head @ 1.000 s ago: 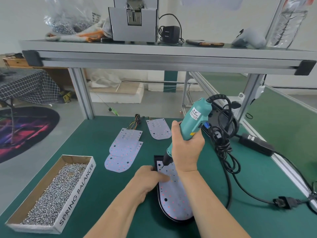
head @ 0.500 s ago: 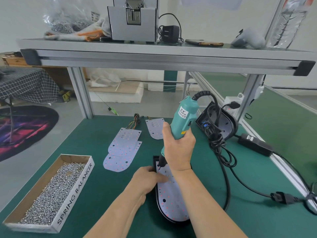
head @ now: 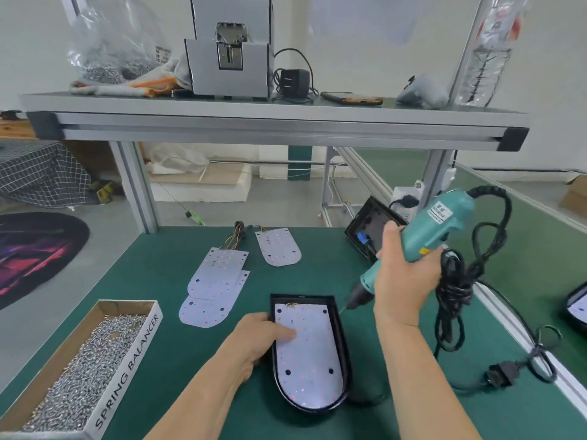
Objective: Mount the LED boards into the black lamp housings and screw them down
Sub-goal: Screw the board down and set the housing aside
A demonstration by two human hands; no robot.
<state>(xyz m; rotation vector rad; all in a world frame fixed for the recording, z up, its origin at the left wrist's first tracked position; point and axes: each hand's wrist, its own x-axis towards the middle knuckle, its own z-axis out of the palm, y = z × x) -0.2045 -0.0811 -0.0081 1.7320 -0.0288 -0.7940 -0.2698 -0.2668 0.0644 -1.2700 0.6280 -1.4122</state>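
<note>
Nearest, left: cardboard box (head: 144, 339) marked SPRING BALANCER, full of small silver screws (head: 85, 369), on the green bench mat (head: 158, 265). Beside it, centre, black lamp housing (head: 344, 350) lies flat with an LED board (head: 309, 354) seated inside it. Left hand (head: 254, 344) rests on the housing's left edge, fingers (head: 284, 333) flat and pressed onto the board, gripping nothing. Right hand (head: 403, 281) is wrapped tight round a teal electric screwdriver (head: 435, 230), tilted, bit tip (head: 342, 310) off the board, just beside the housing's upper right corner; cannot tell if it touches the mat. Its black cord (head: 457, 281) hangs bunched to the right, plug (head: 498, 374) lying on the mat. Further back: two loose LED boards overlapping (head: 216, 281), a third (head: 278, 247) with coloured wires (head: 238, 236) near it. Another black housing (head: 373, 225) sits propped behind the right hand. Far: upper shelf (head: 254, 122) with grey screw feeder (head: 228, 49), bag of screws (head: 111, 58), black adapter (head: 292, 82), phone (head: 351, 99).
</note>
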